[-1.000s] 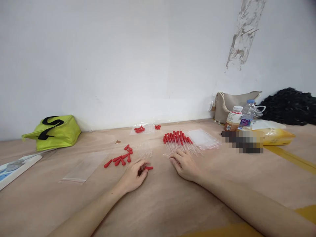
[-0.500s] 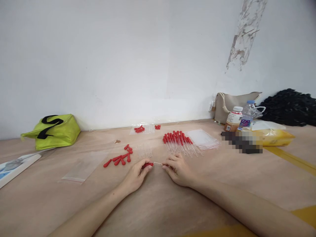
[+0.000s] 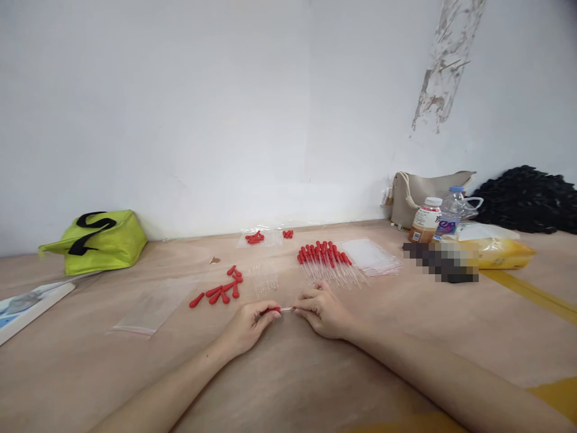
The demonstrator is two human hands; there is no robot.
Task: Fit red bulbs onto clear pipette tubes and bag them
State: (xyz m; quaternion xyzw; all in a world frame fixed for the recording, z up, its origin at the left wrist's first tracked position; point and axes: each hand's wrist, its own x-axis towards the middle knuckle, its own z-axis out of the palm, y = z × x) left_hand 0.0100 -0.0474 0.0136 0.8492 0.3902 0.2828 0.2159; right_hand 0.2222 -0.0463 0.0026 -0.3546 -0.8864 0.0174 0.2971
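My left hand [image 3: 253, 322] is closed around a red rubber dropper bulb [image 3: 275, 309], only part of which shows. Between finger and thumb, my right hand [image 3: 323, 311] pinches a clear dropper tube [image 3: 286, 309]; its left end meets the mouth of the bulb. How deep the tube sits in the bulb I cannot tell. Loose red bulbs [image 3: 220, 291] lie left of my hands, beside a row of clear tubes [image 3: 264, 276]. Behind my right hand, droppers with red bulbs fitted [image 3: 325, 255] are laid side by side.
More bulbs [image 3: 255, 237] and tubes lie near the wall. A clear zip bag [image 3: 151, 307] is at left, a stack of bags [image 3: 370, 257] at right. A yellow-green bag [image 3: 106, 243], bottles [image 3: 426, 221], a beige bag [image 3: 401, 201] and a yellow packet [image 3: 505, 252] stand farther out.
The tube and bulb, apart by a small gap before, now meet end to end in a straight line. Both hands have shifted only slightly.
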